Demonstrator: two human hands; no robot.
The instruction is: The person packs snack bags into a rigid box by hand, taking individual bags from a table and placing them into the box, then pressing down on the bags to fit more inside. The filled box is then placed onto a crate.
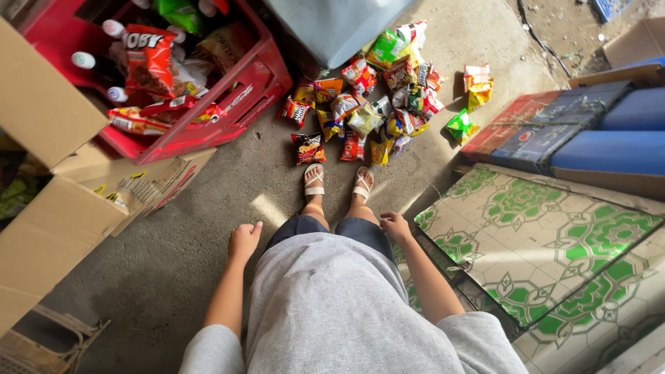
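I stand on a concrete floor in white sandals, looking down at my grey shirt. My left hand [244,239] hangs at my side with the fingers curled in and holds nothing. My right hand [395,225] also hangs loosely curled and empty, close to the edge of a green patterned board [554,242]. A pile of small snack packets [367,111] in red, yellow and green lies on the floor just ahead of my feet.
A red plastic crate [228,104] with snack bags and capped bottles stands at the upper left. Cardboard boxes [62,208] line the left side. Blue containers [616,138] and a flat carton lie at the right. A grey bin [332,28] stands behind the pile.
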